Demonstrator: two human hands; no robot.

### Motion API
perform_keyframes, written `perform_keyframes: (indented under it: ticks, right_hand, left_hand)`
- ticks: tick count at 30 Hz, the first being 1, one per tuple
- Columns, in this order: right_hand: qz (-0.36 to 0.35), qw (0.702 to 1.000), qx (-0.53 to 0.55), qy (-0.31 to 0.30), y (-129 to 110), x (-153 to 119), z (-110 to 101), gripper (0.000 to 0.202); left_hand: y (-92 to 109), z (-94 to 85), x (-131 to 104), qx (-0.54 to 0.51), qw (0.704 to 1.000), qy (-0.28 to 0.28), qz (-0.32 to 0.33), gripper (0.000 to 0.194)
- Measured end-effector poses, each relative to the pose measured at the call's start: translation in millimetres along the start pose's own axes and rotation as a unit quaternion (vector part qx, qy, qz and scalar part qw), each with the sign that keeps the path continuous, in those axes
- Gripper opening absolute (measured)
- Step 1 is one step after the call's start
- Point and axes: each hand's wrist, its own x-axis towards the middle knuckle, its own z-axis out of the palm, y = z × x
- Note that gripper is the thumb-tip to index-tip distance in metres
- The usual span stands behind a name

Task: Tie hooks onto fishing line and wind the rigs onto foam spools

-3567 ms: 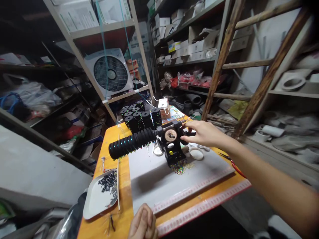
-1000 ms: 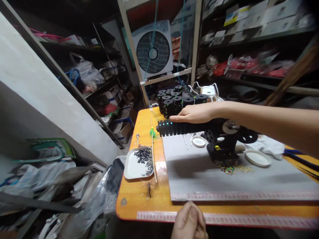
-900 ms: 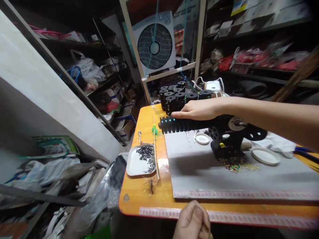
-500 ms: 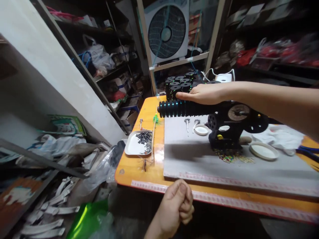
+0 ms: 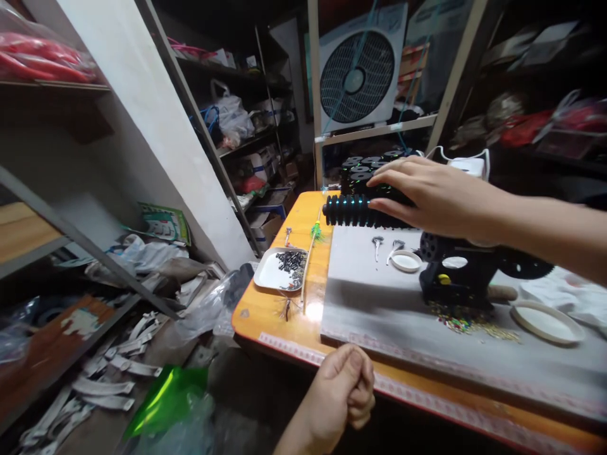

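My right hand (image 5: 417, 189) reaches in from the right over a black ribbed roller (image 5: 355, 210). Its fingers are apart and hold nothing visible; whether they touch the roller I cannot tell. The roller belongs to a black machine (image 5: 450, 284) with round gears, standing on a grey board (image 5: 370, 303). Behind the hand stand several black spools (image 5: 360, 169) with bright green and yellow specks. My left hand (image 5: 336, 392) is closed in a fist before the table's front edge, and anything inside it is hidden.
A white tray (image 5: 270, 276) of small black pieces stands left on the orange table (image 5: 303, 208). Beside it lies a thin stick (image 5: 307, 272) with a green tuft. Small coloured beads (image 5: 458, 322) and a shallow round dish (image 5: 550, 322) lie by the machine. A fan (image 5: 355, 79) stands behind.
The view has swung left, so the table sits farther right. My right hand's fingers have spread and lifted, and it appears nearer along the roller. My left fist stays closed.
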Motion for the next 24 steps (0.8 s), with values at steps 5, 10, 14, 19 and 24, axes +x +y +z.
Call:
perform_keyframes:
  ticks: [5,10,14,19,24]
  right_hand:
    - [0.069,0.974,0.215,0.024,-45,-69,42,0.044]
    - [0.217,0.61,0.758,-0.08,-98,-85,103,0.044]
    - [0.277,0.514,0.81,-0.058,-135,-102,127,0.037]
    - [0.318,0.542,0.776,-0.055,-167,-137,139,0.045]
    - [0.351,0.531,0.77,-0.053,-184,-156,153,0.054]
  left_hand:
    - [-5,-1.2,3,-0.018,1.0,-0.012,-0.008,0.036]
    - [-6,-1.1,-1,0.017,0.998,0.013,-0.057,0.041]
    - [28,-15.1,-34,0.342,0.933,0.017,-0.114,0.029]
    - [85,-13.3,-37,0.432,0.88,0.199,0.003,0.03]
    - [106,9.9,34,0.368,0.892,0.228,0.13,0.047]
